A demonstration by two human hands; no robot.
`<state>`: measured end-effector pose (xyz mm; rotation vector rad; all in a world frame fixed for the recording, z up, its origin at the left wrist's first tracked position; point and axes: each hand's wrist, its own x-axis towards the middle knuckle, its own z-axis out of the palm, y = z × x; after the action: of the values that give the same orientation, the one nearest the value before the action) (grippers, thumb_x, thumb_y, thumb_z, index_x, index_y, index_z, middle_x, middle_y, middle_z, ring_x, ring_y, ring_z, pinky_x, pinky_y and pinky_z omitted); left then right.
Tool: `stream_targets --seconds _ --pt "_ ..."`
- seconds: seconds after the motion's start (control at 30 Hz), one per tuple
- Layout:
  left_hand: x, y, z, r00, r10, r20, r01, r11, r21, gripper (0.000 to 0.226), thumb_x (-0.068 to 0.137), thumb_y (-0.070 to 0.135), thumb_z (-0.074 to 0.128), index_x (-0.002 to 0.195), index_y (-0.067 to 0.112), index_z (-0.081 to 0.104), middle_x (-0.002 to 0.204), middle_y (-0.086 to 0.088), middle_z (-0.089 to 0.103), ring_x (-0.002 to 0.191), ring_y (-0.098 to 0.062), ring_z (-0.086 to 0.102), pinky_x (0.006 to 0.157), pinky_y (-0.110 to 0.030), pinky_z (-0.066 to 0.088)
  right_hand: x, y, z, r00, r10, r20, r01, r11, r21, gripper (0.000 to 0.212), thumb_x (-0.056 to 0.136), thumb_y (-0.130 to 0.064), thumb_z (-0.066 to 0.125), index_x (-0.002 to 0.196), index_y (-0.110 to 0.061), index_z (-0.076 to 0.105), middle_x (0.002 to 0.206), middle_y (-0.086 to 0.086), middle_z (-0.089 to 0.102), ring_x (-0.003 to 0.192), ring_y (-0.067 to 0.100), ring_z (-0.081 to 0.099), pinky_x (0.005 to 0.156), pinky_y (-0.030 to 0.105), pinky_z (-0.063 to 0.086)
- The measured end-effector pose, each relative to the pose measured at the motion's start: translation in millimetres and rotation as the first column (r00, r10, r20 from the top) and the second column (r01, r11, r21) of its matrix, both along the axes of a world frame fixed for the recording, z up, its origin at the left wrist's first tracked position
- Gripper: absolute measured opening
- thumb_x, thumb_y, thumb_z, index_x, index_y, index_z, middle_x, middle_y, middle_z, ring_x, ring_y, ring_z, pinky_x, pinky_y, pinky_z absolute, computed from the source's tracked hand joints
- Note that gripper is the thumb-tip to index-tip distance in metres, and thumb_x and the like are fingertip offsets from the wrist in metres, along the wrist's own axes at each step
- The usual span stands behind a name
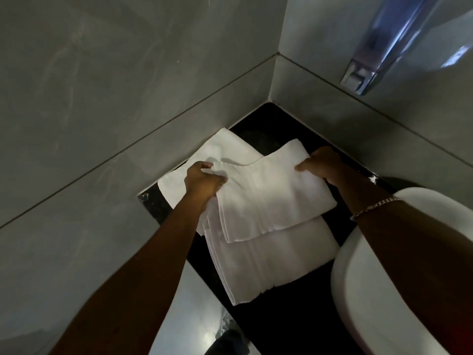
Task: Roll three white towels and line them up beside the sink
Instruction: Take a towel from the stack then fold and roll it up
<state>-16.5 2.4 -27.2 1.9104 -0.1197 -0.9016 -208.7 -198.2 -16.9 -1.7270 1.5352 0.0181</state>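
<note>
Beside the white sink (363,272), the black counter (268,119) was hemmed by grey walls (102,98) on its left and far sides, with bare room only in the far corner. Three flat white towels (276,262) overlapped there, unrolled. The left hand (203,179) and right hand (321,163) each gripped a far corner of the top towel (271,198), fingers closed on cloth.

The sink (384,290) is cut off at the right edge, the tap (378,47) at the top. The top towel (268,196) hides the right hand (322,162) fingers and much of the lower towels (268,265).
</note>
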Motion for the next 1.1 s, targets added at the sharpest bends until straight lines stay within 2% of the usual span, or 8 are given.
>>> stream_targets --seconds 0.2,0.3,0.4,0.6,0.73,0.87,1.0,1.1 --pt "-10 -15 69 0.97 -0.061 0.234 0.103 0.98 -0.171 0.038 0.068 -0.001 0.08 0.096 0.013 0.057 0.074 -0.006 0.064 0.058 -0.023 0.063 0.065 -0.041 0.059 -31 24 60 0.973 -0.022 0.231 0.019 1.0 0.016 0.055 0.076 -0.022 0.075 0.125 -0.007 0.054 0.117 0.011 0.06 0.101 0.029 0.058 0.081 0.041 0.051" --pt "-26 -23 106 0.923 -0.145 0.357 0.228 0.953 -0.202 0.037 0.065 0.005 0.083 0.092 0.014 0.059 0.085 -0.011 0.068 0.057 -0.02 0.065 0.058 -0.034 0.06 -65 42 91 0.945 -0.103 0.311 0.093 0.994 0.049 0.053 0.072 -0.023 0.078 0.119 -0.011 0.058 0.115 0.009 0.063 0.101 0.028 0.061 0.083 0.041 0.054" --pt "-49 -30 137 0.883 -0.214 0.418 0.333 0.913 -0.236 0.033 0.066 0.005 0.082 0.092 0.011 0.063 0.074 -0.011 0.066 0.043 -0.012 0.058 0.045 -0.023 0.051 -109 62 118 0.887 -0.184 0.423 0.192 0.981 0.024 0.036 0.068 -0.016 0.08 0.101 -0.011 0.065 0.099 0.008 0.068 0.087 0.025 0.066 0.07 0.037 0.056" --pt "-118 -49 177 0.803 -0.361 0.474 0.525 0.804 -0.279 0.025 0.065 0.005 0.082 0.085 0.012 0.068 0.069 -0.009 0.065 0.058 -0.023 0.06 0.061 -0.036 0.054 -205 109 161 0.719 -0.361 0.594 0.42 0.907 0.042 0.029 0.062 -0.005 0.082 0.088 -0.001 0.07 0.085 0.009 0.074 0.078 0.025 0.071 0.068 0.037 0.059" --pt "-185 -68 199 0.677 -0.481 0.557 0.698 0.66 -0.279 0.026 0.061 0.009 0.084 0.083 0.016 0.071 0.064 -0.001 0.064 0.054 -0.013 0.059 0.062 -0.028 0.055 -284 149 178 0.604 -0.456 0.654 0.538 0.838 0.087 0.03 0.064 -0.003 0.08 0.092 0.002 0.07 0.09 0.012 0.074 0.082 0.028 0.071 0.067 0.035 0.058" --pt "-271 -77 215 0.466 -0.632 0.619 0.876 0.425 -0.226 0.028 0.069 0.003 0.078 0.096 0.011 0.072 0.069 -0.001 0.067 0.05 -0.001 0.059 0.048 -0.014 0.045 -361 194 179 0.508 -0.569 0.647 0.684 0.723 0.099 0.032 0.061 -0.011 0.084 0.089 -0.001 0.071 0.092 0.019 0.072 0.076 0.027 0.069 0.066 0.033 0.057" --pt "-370 -77 223 0.198 -0.714 0.672 0.98 0.161 -0.117 0.036 0.065 0.006 0.076 0.101 0.01 0.073 0.085 -0.01 0.073 0.072 -0.02 0.069 0.066 -0.026 0.056 -437 254 178 0.375 -0.658 0.653 0.789 0.596 0.147 0.033 0.068 -0.011 0.079 0.096 0.003 0.069 0.084 0.013 0.074 0.062 0.018 0.071 0.052 0.024 0.055" --pt "-455 -67 223 0.046 -0.73 0.682 0.995 -0.024 -0.094 0.038 0.064 0.005 0.074 0.102 0.009 0.072 0.089 -0.014 0.074 0.085 -0.028 0.071 0.084 -0.043 0.058 -492 303 167 0.256 -0.705 0.661 0.854 0.486 0.188 0.031 0.07 -0.008 0.076 0.098 0.003 0.068 0.095 0.017 0.074 0.076 0.023 0.072 0.071 0.033 0.056"
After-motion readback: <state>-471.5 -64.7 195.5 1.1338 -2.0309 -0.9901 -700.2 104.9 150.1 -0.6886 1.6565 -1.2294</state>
